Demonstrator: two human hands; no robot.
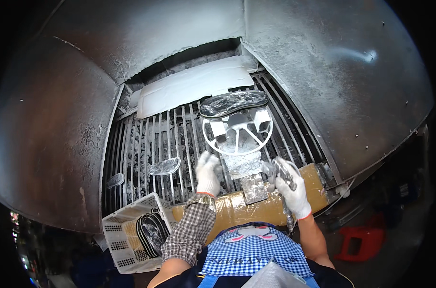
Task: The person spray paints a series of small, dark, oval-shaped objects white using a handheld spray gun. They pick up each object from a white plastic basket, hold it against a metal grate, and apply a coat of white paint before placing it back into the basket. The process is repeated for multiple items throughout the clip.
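Note:
I stand at a metal spray booth with a barred grate (pixel 146 144). A dark glossy shoe sole (pixel 233 103) lies on top of a white wheel-shaped stand (pixel 237 132) at the middle of the grate. My left hand (pixel 208 174), in a white glove, touches the lower rim of that stand. My right hand (pixel 291 185), also gloved, grips a paint-crusted spray gun (pixel 284 174) just right of the stand's crusted post (pixel 246 168). Another sole (pixel 165 166) lies on the bars to the left.
A white plastic basket (pixel 131 230) holding several dark soles sits at the lower left. A third sole (pixel 115 180) rests at the grate's left edge. A tape-wrapped yellow bar (pixel 246 209) runs along the front. A white sheet (pixel 194 86) lies at the back. A red stool (pixel 357 242) stands right.

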